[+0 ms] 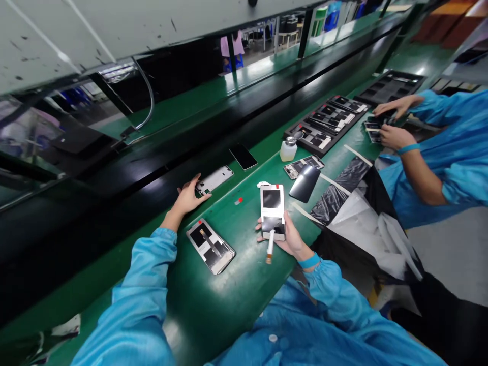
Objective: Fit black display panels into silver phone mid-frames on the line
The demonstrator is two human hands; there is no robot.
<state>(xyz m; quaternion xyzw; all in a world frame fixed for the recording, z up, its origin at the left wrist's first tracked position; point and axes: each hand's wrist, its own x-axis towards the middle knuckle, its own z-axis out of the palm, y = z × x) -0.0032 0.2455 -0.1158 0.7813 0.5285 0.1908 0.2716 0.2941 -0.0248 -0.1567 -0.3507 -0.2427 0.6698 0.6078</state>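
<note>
My left hand (187, 198) grips the near-left end of a silvery phone frame (217, 179), thumb along one edge and fingers at the other. The frame lies by the belt edge of the green bench. In my right hand (292, 238) rests a phone screen assembly (272, 207), its white and black back facing up, with a red sticker on top. A ribbon cable (270, 249) hangs from its lower end. Between my hands a small stack of similar screen assemblies (211, 247) lies on the bench. Just beyond the left hand's frame is a dark phone screen (243, 156).
A bottle with a metal cap (288, 150) stands ahead, near a black tray (328, 124) of phone parts. Another phone frame (304, 165) and a dark glossy panel (305, 183) lie right. A co-worker's hands (398, 136) handle a phone part. A black conveyor belt (152, 175) runs alongside.
</note>
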